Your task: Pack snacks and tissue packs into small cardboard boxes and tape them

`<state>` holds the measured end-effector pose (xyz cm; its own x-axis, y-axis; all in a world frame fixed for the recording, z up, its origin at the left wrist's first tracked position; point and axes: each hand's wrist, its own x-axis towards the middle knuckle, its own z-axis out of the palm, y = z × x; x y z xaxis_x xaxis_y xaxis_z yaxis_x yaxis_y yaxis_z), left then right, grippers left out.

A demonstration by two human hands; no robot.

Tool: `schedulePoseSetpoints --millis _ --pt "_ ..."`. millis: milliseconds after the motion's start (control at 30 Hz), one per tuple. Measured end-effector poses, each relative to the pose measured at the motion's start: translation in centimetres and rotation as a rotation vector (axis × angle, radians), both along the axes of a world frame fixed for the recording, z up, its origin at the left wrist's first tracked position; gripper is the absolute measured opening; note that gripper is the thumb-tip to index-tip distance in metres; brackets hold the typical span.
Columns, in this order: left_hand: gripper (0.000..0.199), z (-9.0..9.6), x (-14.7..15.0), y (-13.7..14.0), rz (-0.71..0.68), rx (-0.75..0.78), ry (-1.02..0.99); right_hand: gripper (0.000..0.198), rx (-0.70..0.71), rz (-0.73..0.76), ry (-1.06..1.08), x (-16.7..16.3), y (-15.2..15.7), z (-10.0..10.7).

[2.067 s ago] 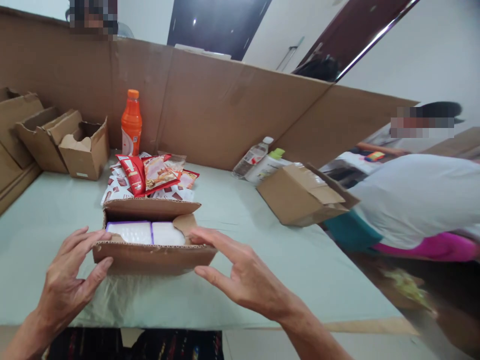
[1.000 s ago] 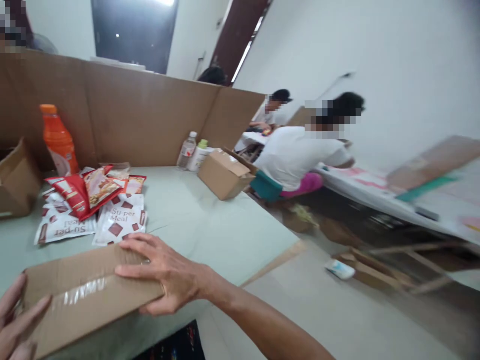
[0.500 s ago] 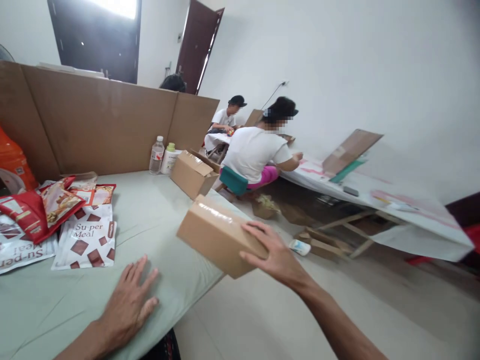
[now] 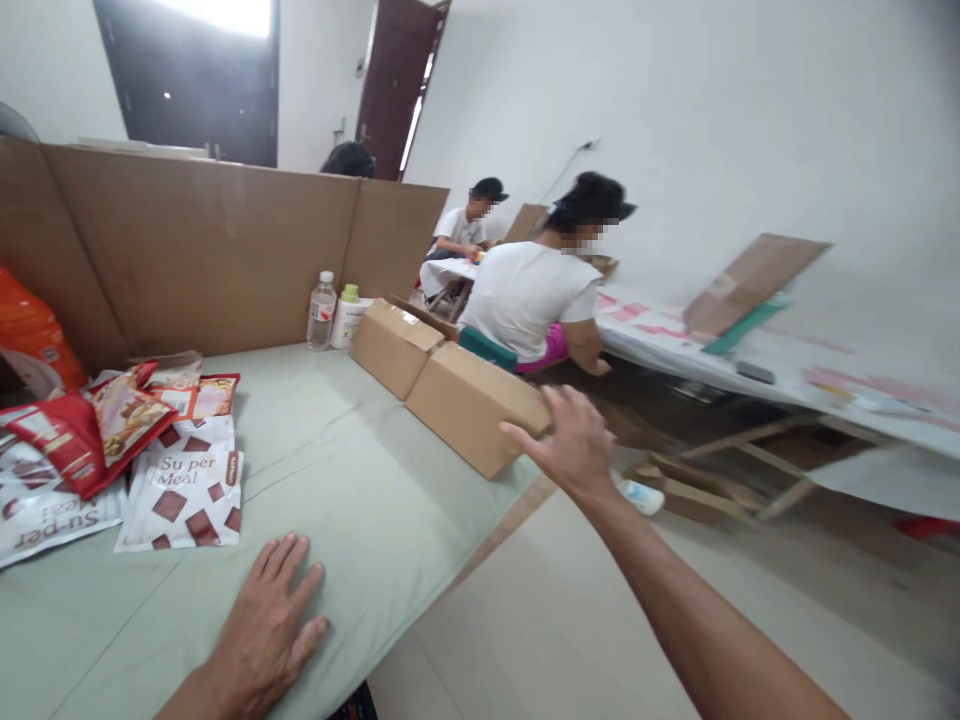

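Observation:
My right hand is stretched out to the table's right edge, gripping the near end of a closed cardboard box. That box sits against a second cardboard box farther back. My left hand lies flat, fingers spread, on the pale green table cover near the front edge. To its left lie white "Super Meal" packets and red snack packets.
A cardboard partition walls the back of the table, with a clear water bottle, a white bottle and an orange bottle in front. A person in a white shirt sits beside the right edge; another sits beyond.
The box was shut, lifted off the table front, carried right by my right hand and set down beside the other box. My left hand let go and dropped flat on the table.

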<state>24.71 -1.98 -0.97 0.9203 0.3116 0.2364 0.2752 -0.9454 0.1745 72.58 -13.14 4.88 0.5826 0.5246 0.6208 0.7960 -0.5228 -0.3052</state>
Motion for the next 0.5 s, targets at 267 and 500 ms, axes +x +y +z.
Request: schedulePoseSetpoints --millis 267,500 --pt "0.049 0.6 0.1 -1.6 0.041 -0.134 0.049 0.031 -0.09 0.657 -0.053 -15.5 1.4 -4.7" --pt "0.048 2.6 -3.8 -3.7 -0.071 -0.101 0.098 0.047 -0.281 1.02 0.088 -32.0 13.2 -6.9"
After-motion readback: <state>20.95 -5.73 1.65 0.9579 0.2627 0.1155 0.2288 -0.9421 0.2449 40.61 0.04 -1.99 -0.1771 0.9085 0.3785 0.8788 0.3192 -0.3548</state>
